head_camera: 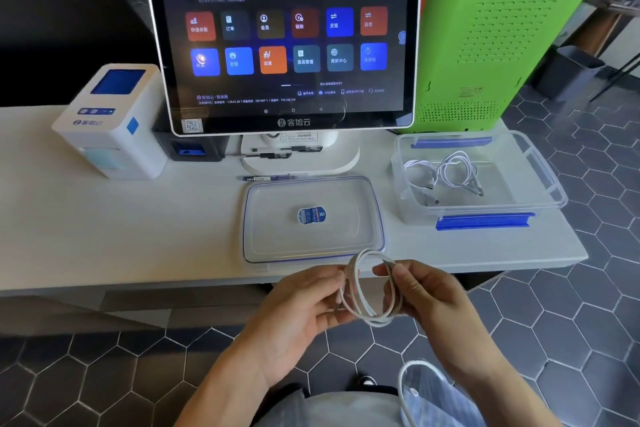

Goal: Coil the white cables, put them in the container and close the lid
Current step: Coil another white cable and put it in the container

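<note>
A white cable (363, 308) is wound into a round coil in front of the counter edge. My left hand (304, 305) pinches its left side and my right hand (429, 295) grips its right side. A clear plastic container (550, 184) with blue clips stands open at the right of the counter. Inside it lie two coiled white cables (446, 172). The clear lid (270, 218) with a blue sticker lies flat on the counter, just beyond my hands.
A touchscreen terminal (284, 42) stands behind the lid, with a white receipt printer (110, 121) to its left and a green machine (491, 35) behind the container. A pen (266, 178) lies near the terminal base. Another white cord (403, 392) hangs by my lap.
</note>
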